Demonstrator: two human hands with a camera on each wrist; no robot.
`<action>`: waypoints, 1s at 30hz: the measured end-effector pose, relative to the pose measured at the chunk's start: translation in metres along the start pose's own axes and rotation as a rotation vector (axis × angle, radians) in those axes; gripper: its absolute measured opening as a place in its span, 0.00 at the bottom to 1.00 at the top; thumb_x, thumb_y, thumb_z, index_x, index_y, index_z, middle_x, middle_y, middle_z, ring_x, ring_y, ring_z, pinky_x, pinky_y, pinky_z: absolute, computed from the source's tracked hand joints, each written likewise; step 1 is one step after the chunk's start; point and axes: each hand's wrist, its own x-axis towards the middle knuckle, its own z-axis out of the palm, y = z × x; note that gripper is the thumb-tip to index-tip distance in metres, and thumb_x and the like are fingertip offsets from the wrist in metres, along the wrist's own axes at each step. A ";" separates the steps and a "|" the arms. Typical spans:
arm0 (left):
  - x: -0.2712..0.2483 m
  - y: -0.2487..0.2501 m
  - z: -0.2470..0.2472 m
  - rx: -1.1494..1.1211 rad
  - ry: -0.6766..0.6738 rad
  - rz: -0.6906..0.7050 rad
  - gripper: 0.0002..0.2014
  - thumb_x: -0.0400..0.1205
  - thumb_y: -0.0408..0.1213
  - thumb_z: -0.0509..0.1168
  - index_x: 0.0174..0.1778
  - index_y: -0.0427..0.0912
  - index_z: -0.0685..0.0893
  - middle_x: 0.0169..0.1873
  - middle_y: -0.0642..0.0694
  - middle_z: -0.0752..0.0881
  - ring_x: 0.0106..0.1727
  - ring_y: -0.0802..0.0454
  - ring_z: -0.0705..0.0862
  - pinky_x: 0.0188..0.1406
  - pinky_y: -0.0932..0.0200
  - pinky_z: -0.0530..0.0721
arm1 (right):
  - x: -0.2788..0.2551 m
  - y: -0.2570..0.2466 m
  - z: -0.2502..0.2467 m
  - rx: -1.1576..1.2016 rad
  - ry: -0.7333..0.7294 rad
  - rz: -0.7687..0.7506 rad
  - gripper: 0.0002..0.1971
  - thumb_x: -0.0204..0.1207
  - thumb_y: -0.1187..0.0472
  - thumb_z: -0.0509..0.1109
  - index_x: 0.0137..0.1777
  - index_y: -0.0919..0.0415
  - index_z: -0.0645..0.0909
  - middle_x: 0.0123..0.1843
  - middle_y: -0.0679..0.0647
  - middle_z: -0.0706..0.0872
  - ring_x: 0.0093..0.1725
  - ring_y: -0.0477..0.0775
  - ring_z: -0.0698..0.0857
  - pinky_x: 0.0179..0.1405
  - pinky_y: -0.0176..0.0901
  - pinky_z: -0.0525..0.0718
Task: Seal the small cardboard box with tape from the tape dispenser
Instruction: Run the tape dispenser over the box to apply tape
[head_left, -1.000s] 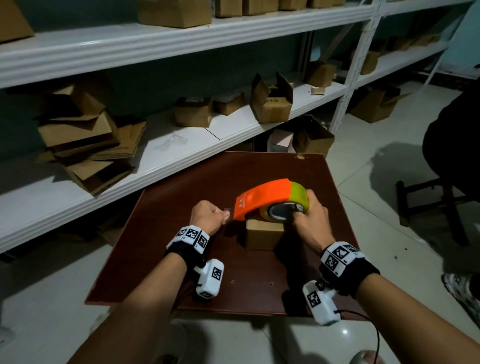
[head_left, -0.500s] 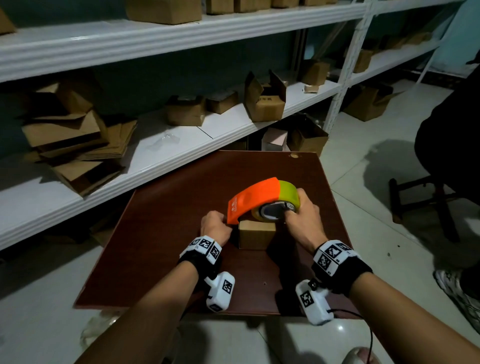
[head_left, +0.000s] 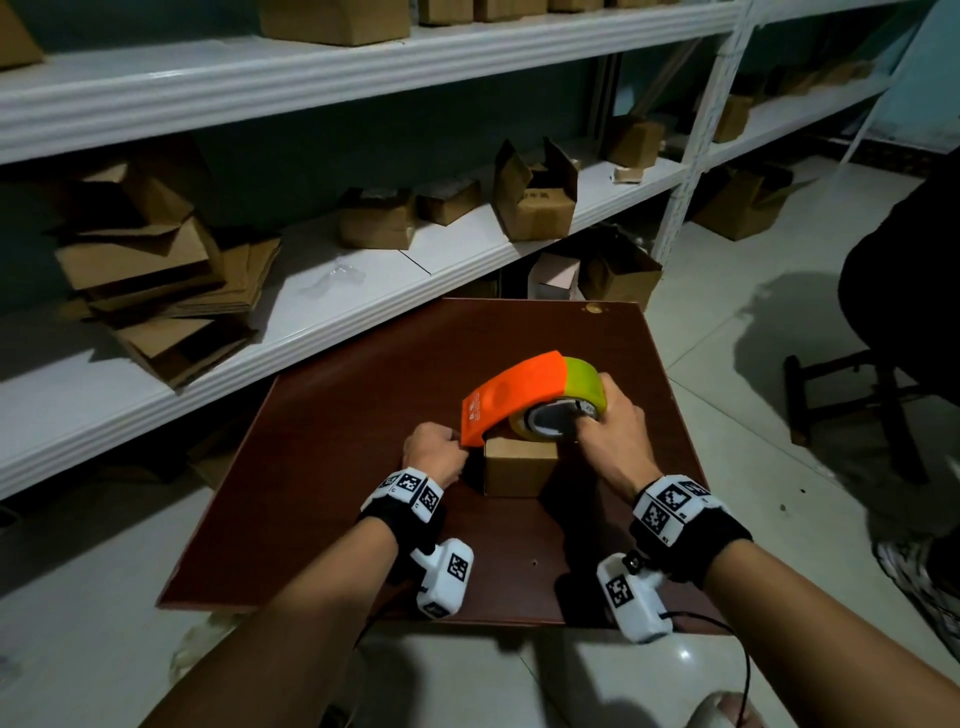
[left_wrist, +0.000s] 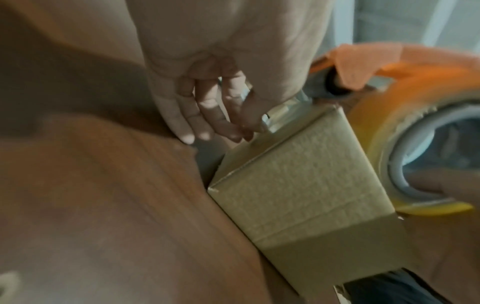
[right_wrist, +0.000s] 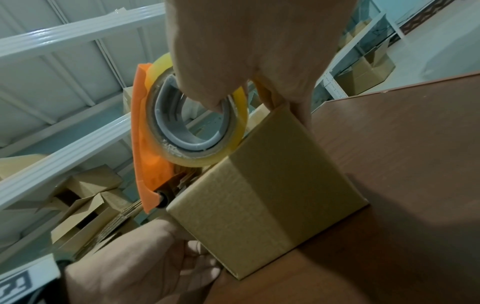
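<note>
We see the small cardboard box (head_left: 521, 466) standing on the dark reddish-brown table (head_left: 332, 467), a little toward the near edge, its top flaps down. The tape dispenser (head_left: 524, 397), orange at its front and holding a yellowish roll, rests on the box top, with its orange nose reaching past the box's left edge. In the left wrist view a shiny strip of clear tape (left_wrist: 283, 112) runs from under the dispenser over the box's upper left edge and down that side.

Our right hand (head_left: 610, 431) grips the dispenser: the thumb is hooked into the grey core of the roll, and the other fingers wrap over its far side. Our left hand (head_left: 434, 452) sits just left of the box, its fingers curled downward. The fingertips (left_wrist: 226, 131) meet the tape end at the top of the box's left side; whether they pinch it or only press it flat we cannot tell.

Beyond the table runs white shelving (head_left: 363, 291) with flattened cardboard (head_left: 156, 291) stacked at the left and several open cartons (head_left: 535, 197) further right. On the pale tiled floor (head_left: 727, 322) at the right stands a dark stool (head_left: 857, 410), and a dark-clothed person (head_left: 914, 291) sits at the frame edge
</note>
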 end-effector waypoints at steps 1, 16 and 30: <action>0.001 0.000 0.000 -0.016 -0.007 -0.007 0.10 0.81 0.38 0.71 0.39 0.39 0.95 0.36 0.40 0.95 0.39 0.41 0.94 0.29 0.61 0.82 | 0.000 -0.001 0.000 0.001 -0.001 -0.003 0.12 0.79 0.62 0.70 0.58 0.45 0.78 0.50 0.52 0.89 0.51 0.52 0.88 0.53 0.53 0.84; -0.004 -0.004 0.020 0.025 0.076 0.063 0.02 0.78 0.39 0.72 0.42 0.46 0.89 0.54 0.36 0.92 0.61 0.31 0.88 0.58 0.44 0.88 | -0.001 -0.004 -0.003 -0.007 -0.010 0.002 0.14 0.80 0.64 0.68 0.62 0.49 0.79 0.53 0.53 0.88 0.52 0.52 0.86 0.53 0.48 0.80; -0.004 -0.022 0.040 0.070 0.049 0.180 0.26 0.85 0.26 0.62 0.81 0.41 0.72 0.80 0.37 0.75 0.82 0.35 0.71 0.82 0.41 0.71 | 0.001 -0.002 -0.002 -0.010 -0.009 0.001 0.13 0.80 0.63 0.68 0.61 0.48 0.80 0.53 0.52 0.88 0.53 0.53 0.87 0.55 0.51 0.82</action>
